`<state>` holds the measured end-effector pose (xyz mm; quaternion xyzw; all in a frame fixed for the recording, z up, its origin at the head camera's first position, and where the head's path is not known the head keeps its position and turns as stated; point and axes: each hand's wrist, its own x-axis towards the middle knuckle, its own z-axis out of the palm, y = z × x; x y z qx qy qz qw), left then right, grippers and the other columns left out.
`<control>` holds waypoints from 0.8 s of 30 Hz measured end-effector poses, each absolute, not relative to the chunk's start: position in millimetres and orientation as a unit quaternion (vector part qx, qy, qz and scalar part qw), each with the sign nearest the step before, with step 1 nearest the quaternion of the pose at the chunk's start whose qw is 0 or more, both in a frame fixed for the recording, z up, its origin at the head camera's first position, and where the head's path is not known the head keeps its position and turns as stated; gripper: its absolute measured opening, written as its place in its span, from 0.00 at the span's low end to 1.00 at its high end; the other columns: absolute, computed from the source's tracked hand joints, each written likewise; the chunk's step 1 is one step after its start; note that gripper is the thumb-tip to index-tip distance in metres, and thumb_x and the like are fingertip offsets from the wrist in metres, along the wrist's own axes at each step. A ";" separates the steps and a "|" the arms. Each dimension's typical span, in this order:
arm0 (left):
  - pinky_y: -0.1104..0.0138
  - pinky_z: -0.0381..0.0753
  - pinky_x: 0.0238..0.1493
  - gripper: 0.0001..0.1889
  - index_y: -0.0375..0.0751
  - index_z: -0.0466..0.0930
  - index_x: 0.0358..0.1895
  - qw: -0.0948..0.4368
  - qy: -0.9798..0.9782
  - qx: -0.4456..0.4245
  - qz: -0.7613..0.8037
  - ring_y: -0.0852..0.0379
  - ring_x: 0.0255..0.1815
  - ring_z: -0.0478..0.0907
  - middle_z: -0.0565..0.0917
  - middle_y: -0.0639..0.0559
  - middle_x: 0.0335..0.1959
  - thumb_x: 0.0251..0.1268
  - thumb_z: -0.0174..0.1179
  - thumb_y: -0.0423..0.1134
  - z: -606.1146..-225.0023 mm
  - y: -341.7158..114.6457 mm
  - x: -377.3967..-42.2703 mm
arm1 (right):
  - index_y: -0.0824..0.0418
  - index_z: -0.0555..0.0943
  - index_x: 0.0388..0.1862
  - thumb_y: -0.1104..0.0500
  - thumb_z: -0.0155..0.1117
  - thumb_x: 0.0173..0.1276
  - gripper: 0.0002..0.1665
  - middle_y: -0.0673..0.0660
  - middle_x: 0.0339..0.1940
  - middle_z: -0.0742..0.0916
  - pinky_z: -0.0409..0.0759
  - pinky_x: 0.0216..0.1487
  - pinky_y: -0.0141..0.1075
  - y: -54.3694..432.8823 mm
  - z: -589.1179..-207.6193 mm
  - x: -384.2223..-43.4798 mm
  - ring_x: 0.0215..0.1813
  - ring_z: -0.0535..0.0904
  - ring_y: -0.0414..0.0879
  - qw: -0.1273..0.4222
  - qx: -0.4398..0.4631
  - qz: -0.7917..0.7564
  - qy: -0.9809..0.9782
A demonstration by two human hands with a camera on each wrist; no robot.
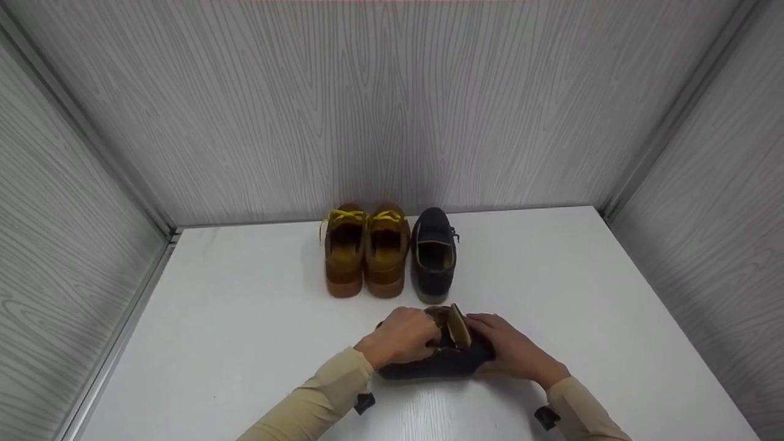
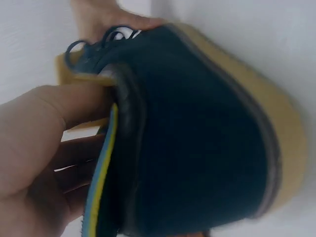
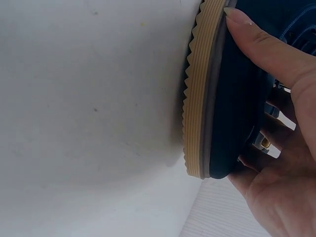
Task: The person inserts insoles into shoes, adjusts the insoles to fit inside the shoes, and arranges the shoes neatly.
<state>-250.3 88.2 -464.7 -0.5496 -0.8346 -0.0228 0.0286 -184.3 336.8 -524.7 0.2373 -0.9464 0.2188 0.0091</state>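
A dark blue shoe [image 1: 450, 362] with a tan ridged sole lies on the white table, its toe to the right. My left hand [image 1: 404, 334] reaches into the opening with curled fingers. In the left wrist view, the thumb and fingers grip a thin insole [image 2: 101, 173] with a blue and yellow edge; the fingertips are hidden. A tan-lined flap [image 1: 459, 327] stands up from the opening. My right hand [image 1: 514, 348] holds the toe end. In the right wrist view, its thumb presses the side near the sole [image 3: 200, 94] while the other fingers wrap the far side.
Behind the held shoe, a matching dark blue shoe [image 1: 433, 269] stands beside two brown shoes [image 1: 366, 260] with yellow laces, toes toward the back wall [image 1: 380, 110]. Wood-grain panels enclose the white table [image 1: 257, 318] on the back and both sides.
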 end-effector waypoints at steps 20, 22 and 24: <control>0.69 0.76 0.43 0.04 0.51 0.86 0.37 -0.004 -0.820 -0.555 -0.139 0.64 0.34 0.77 0.82 0.61 0.30 0.61 0.65 0.41 -499.8 109.2 -254.8 | 0.56 0.62 0.73 0.46 0.76 0.52 0.53 0.54 0.69 0.68 0.56 0.69 0.47 335.6 -524.8 -184.4 0.70 0.60 0.50 0.002 0.239 0.215 -0.947; 0.68 0.77 0.42 0.04 0.51 0.86 0.37 -0.006 -0.826 -0.545 -0.140 0.64 0.33 0.77 0.82 0.61 0.30 0.62 0.64 0.42 -496.3 107.0 -251.6 | 0.56 0.62 0.73 0.46 0.76 0.52 0.53 0.54 0.69 0.68 0.57 0.68 0.47 337.2 -525.6 -184.2 0.70 0.60 0.51 0.004 0.236 0.215 -0.948; 0.66 0.77 0.37 0.03 0.50 0.86 0.34 -0.002 -0.837 -0.531 -0.135 0.63 0.31 0.77 0.82 0.61 0.28 0.62 0.64 0.41 -491.9 103.4 -247.9 | 0.56 0.62 0.73 0.45 0.76 0.52 0.53 0.54 0.69 0.68 0.59 0.67 0.47 339.2 -526.3 -183.4 0.70 0.60 0.51 0.002 0.233 0.217 -0.948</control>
